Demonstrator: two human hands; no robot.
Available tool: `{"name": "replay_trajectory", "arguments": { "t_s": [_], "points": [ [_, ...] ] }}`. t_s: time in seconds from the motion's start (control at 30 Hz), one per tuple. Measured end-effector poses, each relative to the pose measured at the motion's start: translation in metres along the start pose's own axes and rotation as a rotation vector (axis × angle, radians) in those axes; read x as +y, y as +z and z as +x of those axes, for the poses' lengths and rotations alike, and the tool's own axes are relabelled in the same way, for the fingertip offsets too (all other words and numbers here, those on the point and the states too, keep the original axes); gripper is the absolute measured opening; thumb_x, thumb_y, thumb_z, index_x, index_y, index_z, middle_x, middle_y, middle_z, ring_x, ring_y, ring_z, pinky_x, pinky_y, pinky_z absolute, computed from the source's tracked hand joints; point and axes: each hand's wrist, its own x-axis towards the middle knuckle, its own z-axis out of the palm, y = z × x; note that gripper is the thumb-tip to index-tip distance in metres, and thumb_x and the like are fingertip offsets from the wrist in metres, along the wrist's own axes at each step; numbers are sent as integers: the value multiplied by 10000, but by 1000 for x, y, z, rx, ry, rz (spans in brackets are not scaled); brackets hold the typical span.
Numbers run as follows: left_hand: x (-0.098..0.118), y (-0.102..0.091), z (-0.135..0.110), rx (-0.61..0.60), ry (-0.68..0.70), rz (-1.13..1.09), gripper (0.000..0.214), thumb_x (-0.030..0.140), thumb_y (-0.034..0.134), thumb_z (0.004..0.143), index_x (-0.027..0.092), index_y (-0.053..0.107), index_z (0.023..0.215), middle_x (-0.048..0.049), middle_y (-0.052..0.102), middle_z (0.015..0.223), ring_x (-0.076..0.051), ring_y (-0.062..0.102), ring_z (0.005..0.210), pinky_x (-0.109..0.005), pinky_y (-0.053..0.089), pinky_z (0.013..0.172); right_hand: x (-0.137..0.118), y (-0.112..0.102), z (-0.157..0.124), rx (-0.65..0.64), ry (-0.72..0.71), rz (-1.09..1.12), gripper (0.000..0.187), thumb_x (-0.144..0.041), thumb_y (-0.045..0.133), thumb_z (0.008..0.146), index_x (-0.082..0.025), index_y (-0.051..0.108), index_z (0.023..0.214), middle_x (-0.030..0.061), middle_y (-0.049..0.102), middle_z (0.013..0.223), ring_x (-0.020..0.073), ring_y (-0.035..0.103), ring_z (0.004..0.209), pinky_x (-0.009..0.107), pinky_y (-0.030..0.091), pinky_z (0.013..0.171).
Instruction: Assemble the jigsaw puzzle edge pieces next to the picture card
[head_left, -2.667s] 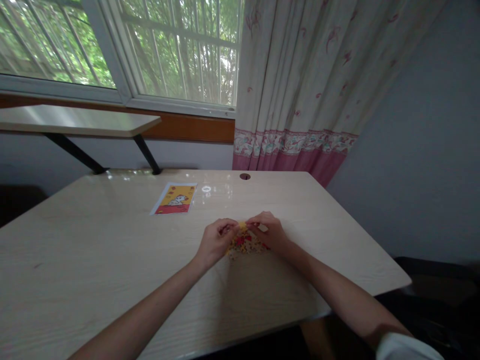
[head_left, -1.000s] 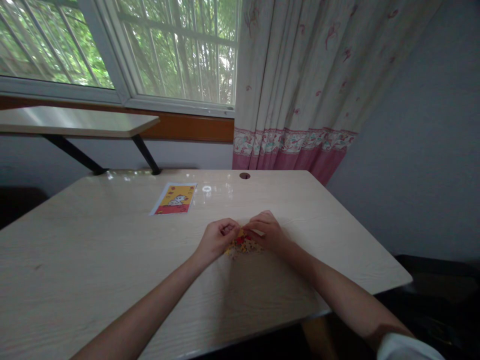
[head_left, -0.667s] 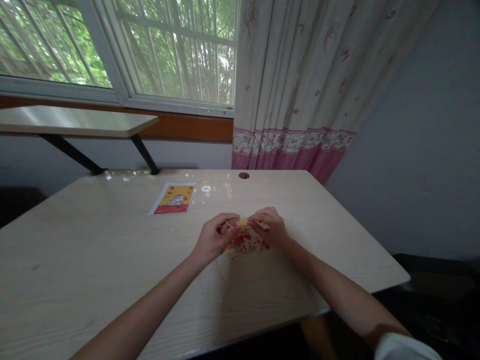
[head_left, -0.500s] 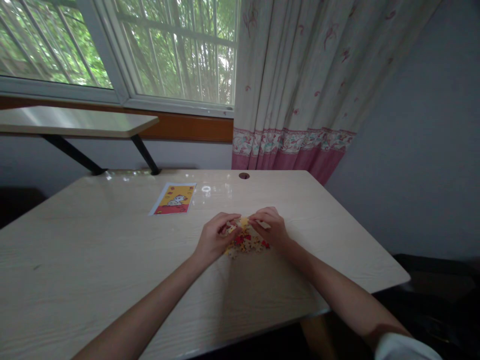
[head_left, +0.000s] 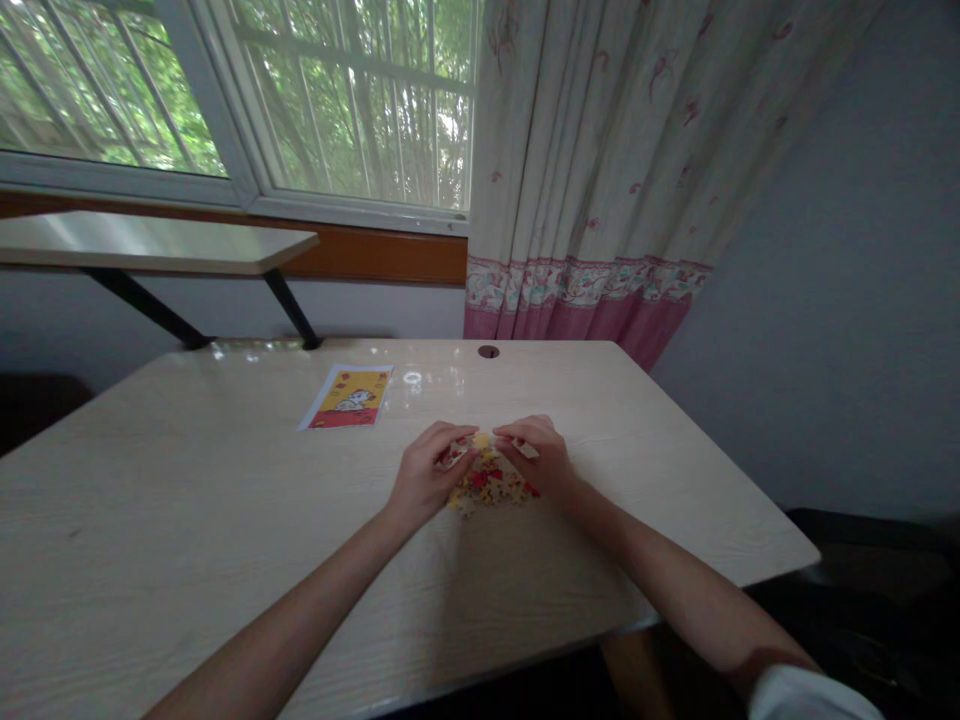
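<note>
A small heap of jigsaw puzzle pieces point(head_left: 491, 486), red, yellow and white, lies on the pale wooden table point(head_left: 225, 520). My left hand point(head_left: 424, 475) curls at the heap's left side, fingertips pinching small pieces. My right hand point(head_left: 541, 455) curls at the heap's right side, thumb and fingers pinched on another piece. A yellow piece point(head_left: 481, 440) sits between the fingertips of both hands, just above the heap.
A printed picture card point(head_left: 348, 396) with a yellow and red cartoon lies farther back on the table. A round cable hole point(head_left: 488, 351) is near the far edge. A shelf point(head_left: 150, 243) on black brackets, a window and a patterned curtain point(head_left: 600, 170) stand behind.
Both hands have stayed over the heap, fingers working at the pieces. The fingertips have lifted slightly and drawn together around the yellow piece. The card has not moved.
</note>
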Motion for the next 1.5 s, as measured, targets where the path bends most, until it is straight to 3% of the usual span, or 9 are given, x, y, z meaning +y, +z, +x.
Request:
{"name": "replay_trajectory", "arguments": {
  "t_s": [0.8,1.0,1.17,1.33,1.5],
  "points": [
    [1,2,-1,-44,-1,-14,200,217,581,818,175,658,999,-49,624,812,-130,572,728,-227,469,647,1,0,0,-29,-19,-28,169,-330,555,862,-218,671,812,17,676,734,130,605,701,288,404,729],
    [-3,-1,0,-68,25,5,268,242,568,833,181,628,1087,-40,614,824,-120,555,709,-220,460,629,2,1,-1,-15,-30,-26,160,-321,566,856,-212,670,802,17,678,727,128,605,697,283,404,718],
    [-19,-13,2,-103,-92,161,241,303,545,830,204,651,1022,-29,614,859,-107,513,609,-228,439,585,7,0,-2,7,32,-32,152,-310,574,848,-211,661,773,14,682,718,136,606,698,289,413,721],
    [-42,-34,9,-114,-220,502,285,323,452,841,176,663,962,-82,632,944,-225,569,899,-341,454,790,21,1,0,32,144,-35,146,-311,597,822,-204,668,752,17,681,707,126,574,621,274,426,677],
    [-54,-45,12,-147,-279,730,342,325,434,821,143,656,1008,-120,629,995,-280,553,922,-407,437,817,41,11,14,-182,259,22,100,-266,635,767,-188,696,757,22,676,715,111,564,611,223,437,607]
  ]
}}
